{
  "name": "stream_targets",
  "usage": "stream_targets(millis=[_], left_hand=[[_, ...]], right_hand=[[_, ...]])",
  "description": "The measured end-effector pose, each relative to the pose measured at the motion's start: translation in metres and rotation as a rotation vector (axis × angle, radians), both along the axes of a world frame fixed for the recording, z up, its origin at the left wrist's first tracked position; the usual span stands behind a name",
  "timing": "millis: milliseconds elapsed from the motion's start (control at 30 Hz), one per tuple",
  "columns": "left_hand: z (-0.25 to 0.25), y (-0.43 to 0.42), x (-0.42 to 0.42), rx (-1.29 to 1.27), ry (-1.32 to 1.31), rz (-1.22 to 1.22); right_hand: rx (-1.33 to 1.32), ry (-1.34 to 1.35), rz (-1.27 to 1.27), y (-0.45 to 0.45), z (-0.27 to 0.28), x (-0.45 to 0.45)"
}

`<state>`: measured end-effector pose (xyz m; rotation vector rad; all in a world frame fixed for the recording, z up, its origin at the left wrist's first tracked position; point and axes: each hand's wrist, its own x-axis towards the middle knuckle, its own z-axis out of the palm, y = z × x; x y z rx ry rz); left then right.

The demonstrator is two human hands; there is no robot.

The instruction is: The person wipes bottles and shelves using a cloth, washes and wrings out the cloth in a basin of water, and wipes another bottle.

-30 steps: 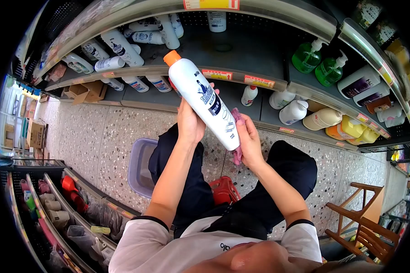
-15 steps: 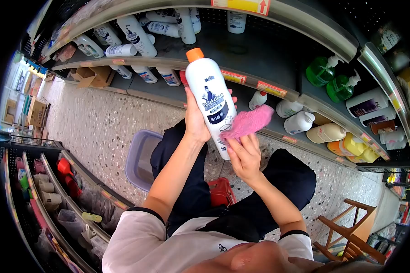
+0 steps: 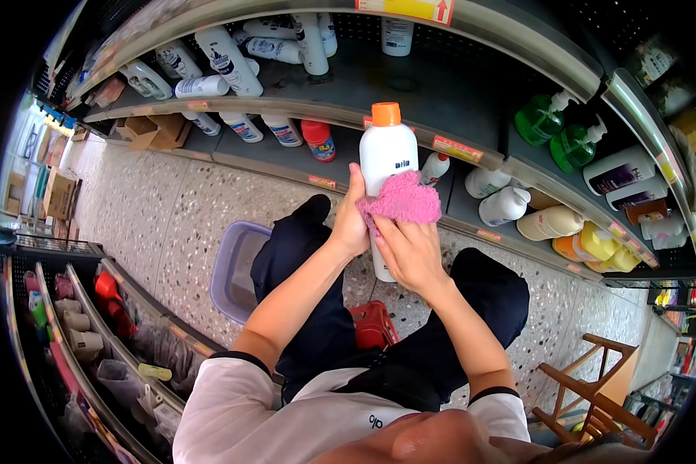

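A white toilet cleaner bottle with an orange cap stands almost upright before me. My left hand grips its left side, the thumb pointing up along it. A fluffy pink cloth lies over the middle of the bottle and hides most of the label. My right hand is closed on this cloth and presses it against the bottle's front. Some of the right fingertips are covered by the cloth.
In front, a shelf carries white bottles, some lying down, and green pump bottles. A red-capped can is on the lower shelf. Beside my legs are a grey-purple tub, a red stool and a wooden stool.
The bottle has swung from a leftward tilt to nearly upright and shifted right. The cloth has moved from its right edge across its front, with my right hand pressing it there.
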<state>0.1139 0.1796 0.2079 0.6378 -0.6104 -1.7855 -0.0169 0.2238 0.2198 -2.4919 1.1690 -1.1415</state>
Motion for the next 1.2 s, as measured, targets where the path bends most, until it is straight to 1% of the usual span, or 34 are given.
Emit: stream_targets(millis=[67, 100, 200, 300, 400, 467, 567, 667, 700, 733, 800, 867, 900, 967, 1067, 1133, 1200], left_hand=[[0.005, 0.004, -0.004, -0.03, -0.061, 0.009], [0.0, 0.004, -0.004, -0.048, -0.043, -0.026], [-0.005, 0.012, -0.007, -0.046, -0.21, -0.013], [-0.004, 0.011, -0.01, -0.072, -0.156, -0.027], [-0.003, 0.01, -0.007, -0.091, -0.154, -0.035], [-0.002, 0.008, -0.006, -0.108, -0.198, -0.04], [-0.001, 0.011, -0.01, -0.093, -0.229, -0.042], [-0.003, 0.012, -0.011, -0.112, -0.237, -0.114], [-0.005, 0.012, -0.012, -0.122, -0.24, -0.121], [-0.006, 0.012, -0.013, -0.133, -0.243, -0.127], [-0.005, 0.013, -0.014, -0.122, -0.26, -0.123], [-0.006, 0.011, -0.009, -0.11, -0.277, -0.162], [-0.006, 0.011, -0.009, -0.104, -0.275, -0.13], [-0.005, 0.011, -0.009, -0.089, -0.27, -0.07], [-0.007, 0.01, -0.004, -0.102, -0.273, -0.052], [0.004, 0.01, -0.007, -0.038, -0.184, 0.061], [0.006, 0.007, -0.004, 0.035, -0.151, 0.105]], right_hand=[[-0.053, 0.017, -0.016, -0.005, 0.006, 0.0], [-0.056, 0.006, -0.044, -0.007, 0.008, 0.001], [-0.061, -0.019, -0.113, -0.013, 0.013, 0.002], [-0.072, -0.036, -0.143, -0.018, 0.015, 0.002], [-0.11, -0.057, -0.16, -0.021, 0.015, 0.005], [-0.145, -0.069, -0.175, -0.022, 0.015, 0.008], [0.068, -0.122, -0.221, -0.019, 0.012, 0.005], [-0.005, -0.256, -0.265, -0.03, 0.015, 0.002], [0.021, -0.269, -0.279, -0.033, 0.015, -0.002], [0.08, -0.449, -0.219, -0.036, 0.016, -0.004], [0.15, -0.522, -0.233, -0.039, 0.012, -0.006], [0.306, -0.623, -0.219, -0.032, 0.018, -0.006], [0.384, -0.673, -0.208, -0.029, 0.022, -0.005], [0.379, -0.633, -0.22, -0.025, 0.023, -0.005], [0.377, -0.599, -0.247, -0.019, 0.017, 0.0], [0.329, -0.554, -0.234, -0.015, 0.014, 0.005], [0.209, -0.411, -0.244, -0.016, 0.001, 0.007]])
